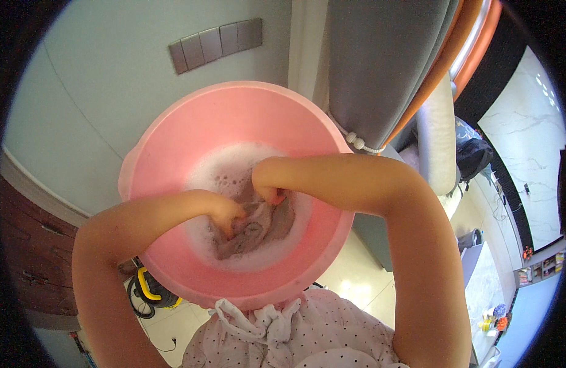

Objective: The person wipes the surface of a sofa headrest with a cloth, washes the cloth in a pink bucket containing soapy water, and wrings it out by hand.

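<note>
A large pink plastic basin (246, 110) holds soapy water with white foam (225, 161) around its sides. In the water lies a wet greyish cloth (253, 230), bunched and partly under the surface. My left hand (224, 216) reaches in from the left, its fingers curled into the cloth and partly sunk in the suds. Just beyond it to the right, my right hand (268, 181) is bent down at the wrist and curled around another part of the cloth. Its fingertips are mostly hidden.
A wall switch panel (216, 43) is behind the basin. A grey curtain (379, 69) with a white tieback cord (359, 141) hangs at the right. At lower left, a black and yellow appliance (154, 287) stands on the tiled floor (352, 271), near a brown wooden door (39, 257).
</note>
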`<state>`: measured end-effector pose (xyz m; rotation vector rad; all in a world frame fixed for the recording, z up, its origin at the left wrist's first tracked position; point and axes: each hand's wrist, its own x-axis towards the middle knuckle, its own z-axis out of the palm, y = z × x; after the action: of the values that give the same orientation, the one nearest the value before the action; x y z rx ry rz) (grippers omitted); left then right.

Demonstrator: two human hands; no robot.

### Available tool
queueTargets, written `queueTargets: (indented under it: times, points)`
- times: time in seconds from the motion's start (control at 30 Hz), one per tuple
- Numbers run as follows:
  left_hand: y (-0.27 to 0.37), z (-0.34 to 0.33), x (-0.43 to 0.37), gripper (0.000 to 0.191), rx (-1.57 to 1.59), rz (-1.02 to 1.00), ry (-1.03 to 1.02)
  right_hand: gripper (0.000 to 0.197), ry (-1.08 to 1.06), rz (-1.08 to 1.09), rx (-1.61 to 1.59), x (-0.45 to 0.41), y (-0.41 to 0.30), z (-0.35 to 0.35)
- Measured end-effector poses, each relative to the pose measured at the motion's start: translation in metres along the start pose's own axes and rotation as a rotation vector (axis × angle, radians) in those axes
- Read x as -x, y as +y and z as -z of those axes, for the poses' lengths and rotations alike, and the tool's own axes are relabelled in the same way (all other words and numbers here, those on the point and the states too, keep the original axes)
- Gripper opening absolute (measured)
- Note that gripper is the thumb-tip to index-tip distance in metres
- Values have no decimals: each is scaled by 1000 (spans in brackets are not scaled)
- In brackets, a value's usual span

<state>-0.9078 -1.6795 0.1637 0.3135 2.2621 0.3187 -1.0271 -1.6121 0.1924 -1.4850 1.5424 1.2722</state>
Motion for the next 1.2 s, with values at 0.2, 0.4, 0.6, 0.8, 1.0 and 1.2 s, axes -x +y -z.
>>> queueTargets:
  times: [0.2,0.4,0.6,0.8,1.0,1.2]
  points:
    - [15,-3,-5,50,45,33,-302,19,-12,50,-22,12,2,6]
    - [32,-19,14,61,41,125,194,26,-54,112,-3,5,-11,7]
    - [54,14,9,61,-76,230,-334,33,-218,90,-9,-6,-14,-13]
    - [15,7,6,42,46,303,-287,48,97,224,-3,-10,-1,2]
    - [-41,30,11,30,-73,561,53,44,275,87,-147,3,23,15]
    - [0,46,35,33,48,624,317,36,653,-191,-188,31,21,18]
